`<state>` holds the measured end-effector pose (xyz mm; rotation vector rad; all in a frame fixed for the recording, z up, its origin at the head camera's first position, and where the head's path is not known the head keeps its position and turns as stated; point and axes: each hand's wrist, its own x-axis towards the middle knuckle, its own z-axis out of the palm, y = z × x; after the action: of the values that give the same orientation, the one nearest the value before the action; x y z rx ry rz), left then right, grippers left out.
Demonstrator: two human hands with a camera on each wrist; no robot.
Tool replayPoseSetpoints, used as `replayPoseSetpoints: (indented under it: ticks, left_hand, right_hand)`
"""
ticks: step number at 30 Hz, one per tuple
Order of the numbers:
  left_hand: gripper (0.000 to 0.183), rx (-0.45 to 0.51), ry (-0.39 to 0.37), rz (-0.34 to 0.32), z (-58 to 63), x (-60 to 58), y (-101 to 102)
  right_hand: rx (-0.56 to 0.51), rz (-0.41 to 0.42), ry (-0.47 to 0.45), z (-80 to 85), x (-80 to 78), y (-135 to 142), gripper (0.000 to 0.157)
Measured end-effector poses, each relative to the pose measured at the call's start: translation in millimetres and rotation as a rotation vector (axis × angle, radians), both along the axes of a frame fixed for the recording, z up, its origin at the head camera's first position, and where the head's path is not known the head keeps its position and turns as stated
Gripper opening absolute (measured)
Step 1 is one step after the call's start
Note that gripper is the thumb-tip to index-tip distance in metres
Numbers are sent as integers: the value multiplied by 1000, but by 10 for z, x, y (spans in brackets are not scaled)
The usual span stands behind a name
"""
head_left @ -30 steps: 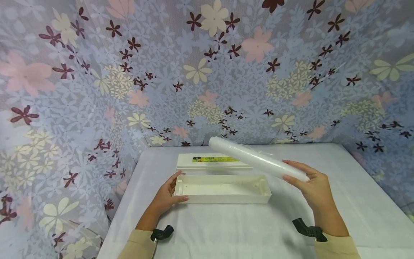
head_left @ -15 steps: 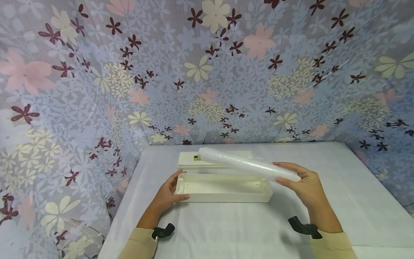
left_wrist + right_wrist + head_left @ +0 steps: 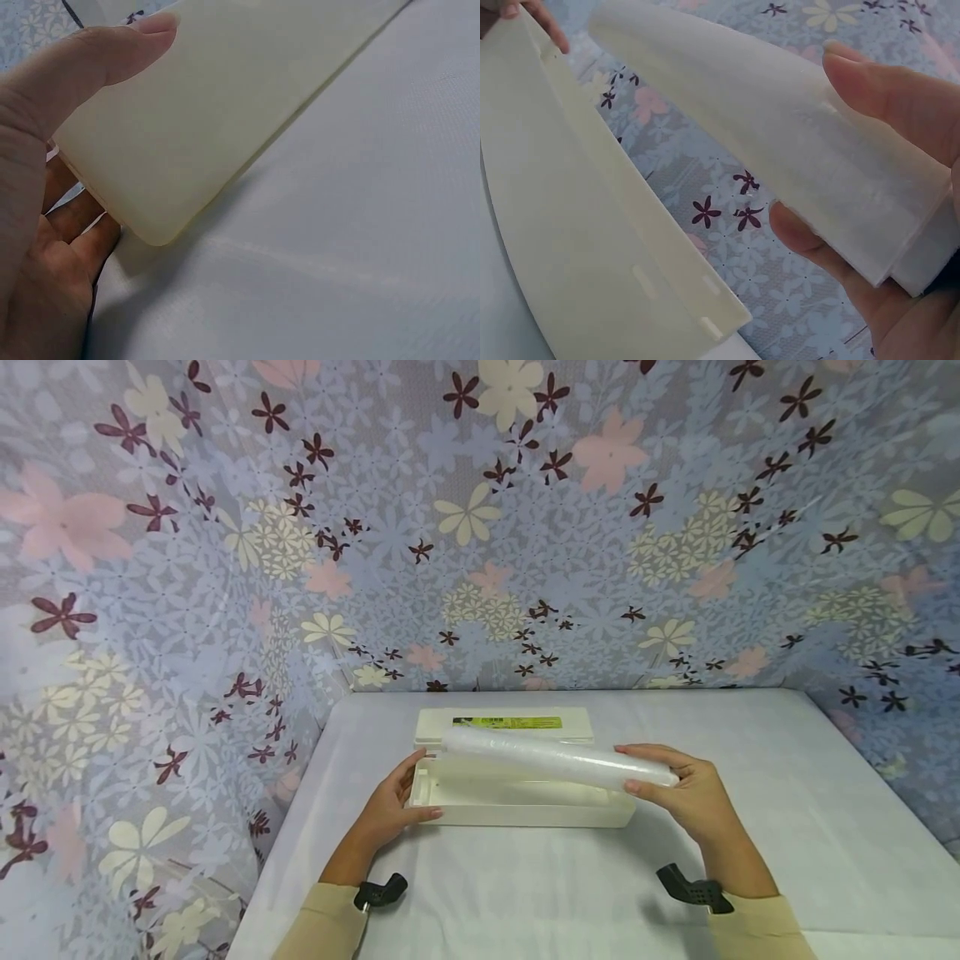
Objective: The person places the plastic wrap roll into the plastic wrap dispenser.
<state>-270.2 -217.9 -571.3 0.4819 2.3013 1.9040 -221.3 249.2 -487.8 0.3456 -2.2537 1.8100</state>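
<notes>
My right hand [image 3: 678,789] grips the right end of a roll of plastic wrap [image 3: 555,760], thumb on the near side and fingers on the far side. The roll hangs tilted over a long cream plastic box [image 3: 525,816], its left end a little higher. My left hand [image 3: 393,799] holds the box's left end, thumb on the front wall and fingers round the back corner. In the left wrist view the thumb lies on the smooth box wall [image 3: 202,97]. The right wrist view shows the roll [image 3: 780,112] above and apart from the box [image 3: 592,187].
Behind the box lies its matching white lid [image 3: 431,725] with a yellow-green label, partly covered by the roll. A white cloth [image 3: 525,893] covers the table. Flower-patterned fabric [image 3: 480,527] hangs at the back and sides.
The roll has moved left and down over the box and now lies closer to level. My left hand keeps its hold on the box, which stays nearly in place.
</notes>
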Motion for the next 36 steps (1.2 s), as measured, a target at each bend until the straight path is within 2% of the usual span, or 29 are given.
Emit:
replayPoseSetpoints:
  ticks: [9, 18, 24, 36]
  left_hand:
    - [110, 17, -10, -3, 15, -9, 5]
    - [111, 14, -24, 5, 33, -8, 17]
    - [112, 19, -36, 11, 33, 0, 17]
    - [112, 14, -30, 14, 43, 3, 19]
  right_hand:
    - [22, 24, -23, -35, -16, -18, 47]
    - [-4, 60, -42, -56, -35, -39, 47]
    - [16, 55, -62, -47, -44, -67, 47]
    - [31, 84, -51, -127, -112, -118, 45]
